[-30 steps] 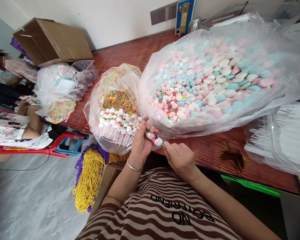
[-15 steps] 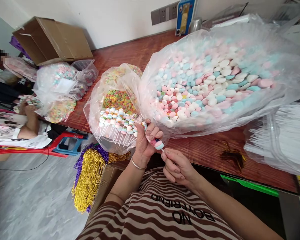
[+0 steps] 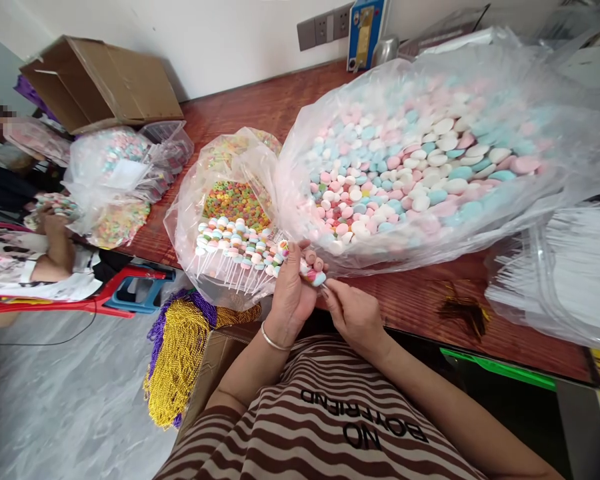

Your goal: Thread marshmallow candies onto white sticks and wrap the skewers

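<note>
My left hand (image 3: 293, 287) is closed around a few small pastel pieces (image 3: 314, 275) in pink, blue and white. A small multicoloured piece (image 3: 284, 247) shows beside its thumb tip. My right hand (image 3: 356, 312) pinches a thin white stick (image 3: 325, 287) between thumb and forefinger, its tip against the pieces in my left palm. Left of my hands, finished-looking sticks with stacked pastel discs (image 3: 230, 243) lie in rows on an open plastic bag (image 3: 180, 250). Orange, green and yellow small rings (image 3: 240, 203) fill that bag behind them.
A large clear bag of pink, white and blue discs (image 3: 430, 173) covers the table's right half. White sticks in plastic (image 3: 580, 267) and dark gold twist ties (image 3: 464, 313) lie at right. Bead strands (image 3: 180, 360) hang at the table's front. A cardboard box (image 3: 110, 80) and a co-worker's hand (image 3: 53, 220) are left.
My right hand has turned knuckles-up and its fingers have curled in while holding the stick. My left thumb now points upward, and the multicoloured piece has come into sight beside it.
</note>
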`<control>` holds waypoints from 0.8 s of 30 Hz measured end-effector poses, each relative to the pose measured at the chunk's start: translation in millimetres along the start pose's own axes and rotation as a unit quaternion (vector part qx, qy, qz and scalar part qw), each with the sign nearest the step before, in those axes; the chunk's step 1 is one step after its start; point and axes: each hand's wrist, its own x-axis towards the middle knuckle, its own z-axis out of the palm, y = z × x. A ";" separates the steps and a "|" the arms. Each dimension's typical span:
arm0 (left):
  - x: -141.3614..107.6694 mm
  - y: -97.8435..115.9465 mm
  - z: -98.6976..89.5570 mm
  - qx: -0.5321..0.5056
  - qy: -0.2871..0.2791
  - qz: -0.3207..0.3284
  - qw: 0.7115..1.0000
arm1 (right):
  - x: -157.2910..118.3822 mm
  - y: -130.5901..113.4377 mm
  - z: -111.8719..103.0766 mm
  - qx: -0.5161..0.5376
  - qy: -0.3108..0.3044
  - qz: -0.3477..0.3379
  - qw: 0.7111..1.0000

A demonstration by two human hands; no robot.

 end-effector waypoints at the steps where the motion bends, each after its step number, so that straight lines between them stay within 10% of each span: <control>1: 0.6 3.0 -0.9 -0.002 -0.002 -0.002 1.000 | -1.0 0.4 -0.4 -0.010 0.003 0.003 1.000; 6: 4.7 13.4 -6.8 0.012 -0.008 0.033 0.999 | -3.5 3.1 -4.2 -0.057 0.010 -0.040 0.998; 9: 5.8 13.3 -8.3 -0.021 -0.047 0.036 0.998 | -0.4 -3.2 -8.5 0.145 -0.030 0.093 0.985; 11: 5.8 12.9 -7.2 -0.057 -0.084 0.028 0.994 | 2.5 -10.8 -12.3 0.373 -0.090 0.239 0.892; 15: 5.8 12.9 -2.8 -0.106 -0.126 0.028 0.986 | 8.0 -25.7 -19.3 0.704 -0.178 0.421 0.544; 18: 6.0 12.0 0.4 -0.091 -0.107 0.032 0.990 | 11.0 -31.3 -20.2 0.764 -0.183 0.434 0.441; 21: 6.0 7.9 3.7 -0.058 -0.079 0.015 0.995 | 12.7 -28.7 -15.5 0.705 -0.152 0.423 0.549; 24: 4.3 -1.5 6.5 -0.034 -0.065 -0.008 0.997 | 13.2 -16.5 -7.8 0.454 -0.078 0.311 0.831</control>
